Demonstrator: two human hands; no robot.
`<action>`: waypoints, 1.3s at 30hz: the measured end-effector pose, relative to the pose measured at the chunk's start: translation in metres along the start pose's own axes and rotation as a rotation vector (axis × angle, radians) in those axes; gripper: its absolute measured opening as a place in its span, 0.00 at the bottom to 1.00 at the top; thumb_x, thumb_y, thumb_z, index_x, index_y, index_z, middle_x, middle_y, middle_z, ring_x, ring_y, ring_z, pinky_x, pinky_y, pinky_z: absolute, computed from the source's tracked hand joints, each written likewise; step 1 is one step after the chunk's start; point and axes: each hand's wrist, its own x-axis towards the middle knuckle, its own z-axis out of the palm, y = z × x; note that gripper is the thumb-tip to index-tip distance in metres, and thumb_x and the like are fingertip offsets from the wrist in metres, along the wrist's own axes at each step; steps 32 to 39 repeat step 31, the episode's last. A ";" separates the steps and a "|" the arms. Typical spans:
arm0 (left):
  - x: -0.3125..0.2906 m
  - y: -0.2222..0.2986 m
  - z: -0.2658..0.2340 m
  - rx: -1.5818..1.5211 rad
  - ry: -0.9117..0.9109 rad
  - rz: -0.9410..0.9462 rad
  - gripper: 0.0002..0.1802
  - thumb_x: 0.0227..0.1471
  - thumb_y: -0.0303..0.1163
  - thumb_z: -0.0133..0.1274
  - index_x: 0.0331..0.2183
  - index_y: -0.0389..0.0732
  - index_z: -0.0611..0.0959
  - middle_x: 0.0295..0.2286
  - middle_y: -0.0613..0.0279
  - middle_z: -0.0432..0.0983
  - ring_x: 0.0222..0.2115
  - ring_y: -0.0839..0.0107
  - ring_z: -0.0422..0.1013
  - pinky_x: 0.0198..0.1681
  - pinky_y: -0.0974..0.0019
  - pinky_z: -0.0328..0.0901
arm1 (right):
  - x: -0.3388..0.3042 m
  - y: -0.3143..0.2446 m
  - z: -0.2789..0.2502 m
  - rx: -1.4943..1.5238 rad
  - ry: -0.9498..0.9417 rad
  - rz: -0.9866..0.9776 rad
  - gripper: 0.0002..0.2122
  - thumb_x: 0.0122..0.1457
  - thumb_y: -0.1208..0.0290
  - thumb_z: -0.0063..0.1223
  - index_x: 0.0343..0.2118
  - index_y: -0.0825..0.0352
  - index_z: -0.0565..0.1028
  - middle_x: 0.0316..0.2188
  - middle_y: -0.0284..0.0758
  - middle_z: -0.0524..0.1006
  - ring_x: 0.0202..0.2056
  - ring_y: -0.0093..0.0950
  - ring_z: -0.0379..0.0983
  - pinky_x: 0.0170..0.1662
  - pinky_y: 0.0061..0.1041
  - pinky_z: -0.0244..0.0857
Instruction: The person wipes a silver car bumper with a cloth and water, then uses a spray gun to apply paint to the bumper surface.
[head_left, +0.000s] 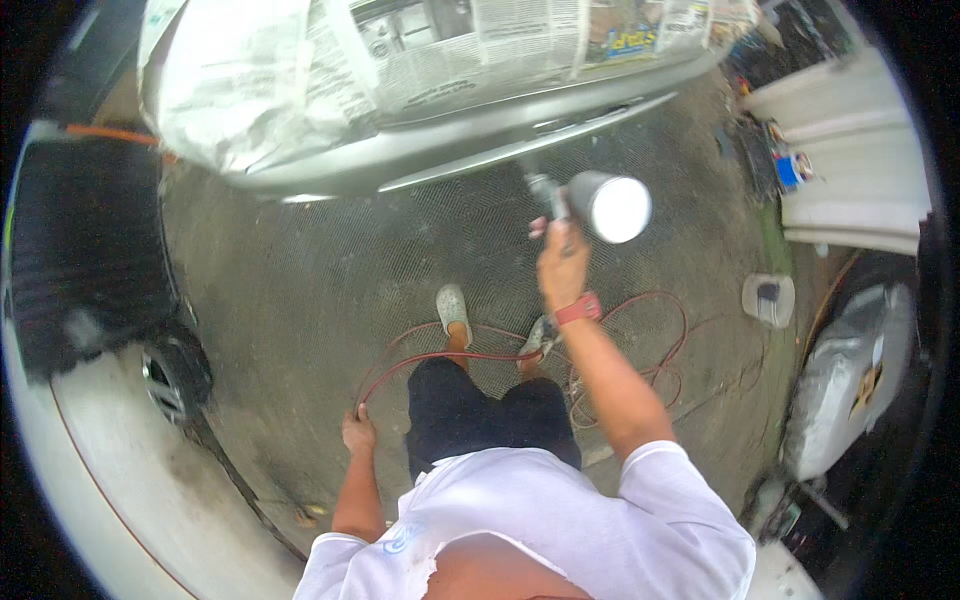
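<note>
My right hand (pixel 562 262), with a red watch on its wrist, is closed around the handle of a spray gun (pixel 543 188). The gun has a large cup (pixel 607 205) with a bright white end, and its nozzle points toward a silver car bumper (pixel 470 135) just ahead. A pale smear by the nozzle is too blurred to make out. Sheets of newspaper (pixel 525 35) cover the car body above the bumper. Low on the left, my left hand (pixel 359 430) is closed on a thin red hose (pixel 430 356), which arcs across in front of my legs.
More hose loops (pixel 683 315) lie on the wet-looking floor at right. A white vehicle panel with a wheel (pixel 172 380) stands at left, below a dark ribbed cover (pixel 90 240). A silver car part (pixel 850 380), a pale tray-like object (pixel 768 300) and a blue-and-white can (pixel 795 170) are at right.
</note>
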 end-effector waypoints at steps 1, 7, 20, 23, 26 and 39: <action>-0.016 -0.016 0.009 -0.061 0.050 -0.059 0.33 0.72 0.55 0.54 0.48 0.28 0.84 0.43 0.33 0.84 0.47 0.35 0.80 0.51 0.41 0.71 | -0.021 -0.001 0.021 0.043 -0.084 -0.054 0.24 0.80 0.62 0.43 0.74 0.63 0.70 0.45 0.38 0.85 0.42 0.25 0.82 0.47 0.31 0.78; -0.159 -0.048 0.056 -0.161 0.088 -0.405 0.39 0.70 0.62 0.51 0.44 0.27 0.83 0.42 0.32 0.84 0.45 0.33 0.80 0.49 0.39 0.71 | -0.069 -0.004 0.115 -0.045 -0.491 -0.275 0.23 0.72 0.60 0.57 0.66 0.66 0.77 0.58 0.53 0.81 0.59 0.55 0.77 0.64 0.47 0.68; -0.175 0.055 0.173 -0.190 0.175 -0.118 0.29 0.68 0.53 0.60 0.39 0.30 0.85 0.35 0.43 0.82 0.40 0.42 0.79 0.49 0.41 0.69 | 0.003 0.156 0.033 -0.011 -0.449 -0.305 0.26 0.76 0.65 0.47 0.73 0.69 0.69 0.53 0.39 0.82 0.46 0.26 0.82 0.55 0.35 0.76; -0.092 0.080 0.202 -0.110 0.366 0.059 0.28 0.67 0.53 0.60 0.39 0.32 0.85 0.34 0.47 0.81 0.41 0.44 0.77 0.55 0.38 0.65 | 0.025 0.186 -0.005 0.070 -0.173 -0.222 0.30 0.79 0.47 0.41 0.69 0.69 0.72 0.46 0.38 0.85 0.43 0.24 0.81 0.28 0.20 0.71; -0.004 0.100 0.234 -0.005 0.516 0.203 0.27 0.67 0.52 0.61 0.39 0.33 0.85 0.36 0.50 0.81 0.44 0.46 0.77 0.64 0.36 0.62 | 0.041 0.217 -0.030 0.047 0.038 -0.205 0.34 0.80 0.41 0.32 0.64 0.71 0.73 0.48 0.40 0.85 0.44 0.27 0.82 0.28 0.23 0.74; 0.124 0.124 0.262 0.087 0.752 0.356 0.27 0.65 0.54 0.62 0.43 0.36 0.87 0.38 0.50 0.82 0.47 0.48 0.78 0.73 0.33 0.54 | 0.046 0.272 -0.008 0.191 0.098 -0.264 0.39 0.80 0.39 0.28 0.78 0.68 0.58 0.51 0.44 0.84 0.46 0.31 0.83 0.29 0.25 0.75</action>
